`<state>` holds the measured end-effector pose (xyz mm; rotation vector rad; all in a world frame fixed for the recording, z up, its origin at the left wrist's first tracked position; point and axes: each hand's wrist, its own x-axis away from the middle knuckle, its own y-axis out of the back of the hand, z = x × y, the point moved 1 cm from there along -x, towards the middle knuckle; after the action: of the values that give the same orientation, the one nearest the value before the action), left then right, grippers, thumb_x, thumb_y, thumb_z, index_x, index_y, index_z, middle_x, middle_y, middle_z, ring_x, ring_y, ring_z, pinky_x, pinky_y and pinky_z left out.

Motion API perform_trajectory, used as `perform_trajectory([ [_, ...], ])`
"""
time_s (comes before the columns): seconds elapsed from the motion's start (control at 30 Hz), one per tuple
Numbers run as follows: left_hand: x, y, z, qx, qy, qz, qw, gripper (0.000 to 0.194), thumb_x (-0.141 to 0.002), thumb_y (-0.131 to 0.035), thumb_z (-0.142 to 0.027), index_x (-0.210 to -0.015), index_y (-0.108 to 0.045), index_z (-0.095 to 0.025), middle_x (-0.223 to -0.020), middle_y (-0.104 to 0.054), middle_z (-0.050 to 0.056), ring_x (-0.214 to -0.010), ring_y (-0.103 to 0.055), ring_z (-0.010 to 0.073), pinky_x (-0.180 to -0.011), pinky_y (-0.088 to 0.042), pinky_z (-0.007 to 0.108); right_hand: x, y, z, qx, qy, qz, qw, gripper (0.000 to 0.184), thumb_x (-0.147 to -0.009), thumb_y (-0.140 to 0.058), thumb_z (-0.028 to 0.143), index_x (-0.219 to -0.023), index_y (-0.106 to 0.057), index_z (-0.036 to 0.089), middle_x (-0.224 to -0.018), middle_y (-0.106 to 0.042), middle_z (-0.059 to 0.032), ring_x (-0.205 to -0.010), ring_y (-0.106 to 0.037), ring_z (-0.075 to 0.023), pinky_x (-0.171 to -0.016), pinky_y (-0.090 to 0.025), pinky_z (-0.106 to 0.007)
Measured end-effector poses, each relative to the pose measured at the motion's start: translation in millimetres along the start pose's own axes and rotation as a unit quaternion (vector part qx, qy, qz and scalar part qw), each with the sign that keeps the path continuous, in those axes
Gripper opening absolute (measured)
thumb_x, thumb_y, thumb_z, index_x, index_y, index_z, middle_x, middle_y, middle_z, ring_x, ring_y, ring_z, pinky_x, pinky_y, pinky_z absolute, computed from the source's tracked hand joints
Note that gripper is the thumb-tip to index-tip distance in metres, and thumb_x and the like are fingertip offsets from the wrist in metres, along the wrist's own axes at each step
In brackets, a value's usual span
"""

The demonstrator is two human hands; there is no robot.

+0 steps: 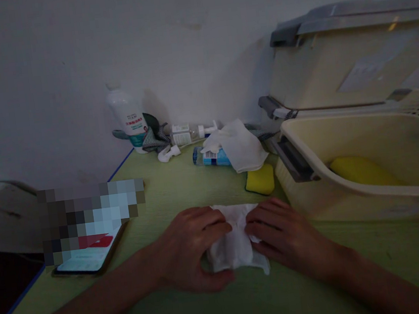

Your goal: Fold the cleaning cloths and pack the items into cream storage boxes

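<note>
A white tissue or wipe [235,240], folded and creased, lies on the pale green tabletop between my two hands. My left hand [195,245] curls over its left side, with the fingertips on the upper part and the thumb lower down, near its bottom edge. Bent fingers of my right hand [279,230] pinch the tissue's right edge, where it bunches up a little. One lower corner of the tissue sticks out beneath the right fingers. The right thumb is mostly hidden.
At left lies a lit phone [87,253], partly blurred. Behind are a white bottle [128,116], a clear pump bottle [186,133], a blue-labelled bottle [213,157] under a white cloth [244,147], and a yellow sponge [260,180]. An open cream bin [307,206] stands right, with something yellow [359,169] inside.
</note>
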<state>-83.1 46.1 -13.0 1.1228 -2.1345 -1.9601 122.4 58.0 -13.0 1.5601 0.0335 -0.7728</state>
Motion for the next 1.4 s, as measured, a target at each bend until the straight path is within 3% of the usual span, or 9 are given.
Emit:
perform_trajectory([
  [0.1,2,-1.8,-5,-0.054,-0.017,-0.015,0.998,0.041,-0.073,-0.054,-0.05,-0.09,-0.058,-0.013,-0.084,-0.064,0.01,-0.072,-0.06,0.022,-0.065,-0.048,0.036,1,-1,0,-0.004,0.002,0.01,1.0,0.022,-0.091,-0.042,0.019,-0.077,-0.058,0.017,-0.075,-0.061,-0.0031,-0.07,-0.053,-0.0152,-0.068,-0.038,-0.029],
  [0.23,3,-4.7,-9,-0.073,-0.038,-0.03,0.996,0.018,-0.08,-0.051,-0.03,-0.087,-0.056,-0.015,-0.084,-0.064,0.008,-0.072,-0.059,0.0185,-0.065,-0.047,0.032,1,-2,0,0.003,0.009,0.028,1.0,0.018,-0.09,-0.044,0.018,-0.079,-0.059,0.017,-0.076,-0.061,-0.003,-0.072,-0.053,-0.0153,-0.068,-0.038,-0.03],
  [0.33,2,-5.2,-12,-0.08,-0.068,-0.026,0.994,0.011,-0.082,-0.048,-0.023,-0.084,-0.056,-0.016,-0.081,-0.063,0.006,-0.071,-0.058,0.016,-0.066,-0.047,0.029,1,-4,0,0.014,0.019,0.034,0.999,0.018,-0.09,-0.045,0.017,-0.079,-0.059,0.017,-0.077,-0.061,-0.0028,-0.072,-0.053,-0.0151,-0.068,-0.039,-0.029],
  [0.63,-1,1.6,-10,-0.098,-0.111,-0.071,0.986,0.02,-0.083,-0.042,-0.008,-0.074,-0.059,-0.013,-0.072,-0.065,0.003,-0.065,-0.055,0.0139,-0.061,-0.043,0.028,1,-4,-1,-0.002,0.012,0.052,0.999,0.009,-0.086,-0.053,0.017,-0.082,-0.061,0.017,-0.08,-0.062,-0.0034,-0.074,-0.054,-0.0164,-0.068,-0.042,-0.03],
  [0.87,2,-5.1,-8,-0.079,-0.095,0.042,0.991,0.008,-0.077,-0.05,-0.014,-0.077,-0.058,-0.015,-0.074,-0.06,0.003,-0.066,-0.053,0.0161,-0.063,-0.044,0.03,1,-3,-2,-0.013,-0.002,0.073,0.997,0.009,-0.085,-0.052,0.016,-0.08,-0.06,0.017,-0.082,-0.062,-0.0035,-0.075,-0.054,-0.0166,-0.07,-0.042,-0.031],
  [1.1,3,-3.9,-4,0.046,-0.099,0.006,0.994,0.018,-0.079,-0.052,-0.027,-0.085,-0.057,-0.012,-0.093,-0.063,0.012,-0.09,-0.056,0.0207,-0.083,-0.044,0.034,2,8,-4,-0.058,0.019,0.057,0.997,0.021,-0.092,-0.04,0.02,-0.089,-0.06,0.015,-0.086,-0.064,-0.0065,-0.081,-0.056,-0.0168,-0.074,-0.044,-0.032],
  [1.4,1,-3.0,-4,0.056,-0.097,0.057,0.992,0.021,-0.081,-0.05,-0.028,-0.089,-0.059,-0.011,-0.096,-0.063,0.011,-0.093,-0.055,0.022,-0.088,-0.042,0.036,4,13,-5,-0.064,0.037,0.025,0.997,0.027,-0.093,-0.039,0.016,-0.081,-0.062,0.014,-0.075,-0.063,-0.0049,-0.068,-0.055,-0.0145,-0.061,-0.043,-0.027],
])
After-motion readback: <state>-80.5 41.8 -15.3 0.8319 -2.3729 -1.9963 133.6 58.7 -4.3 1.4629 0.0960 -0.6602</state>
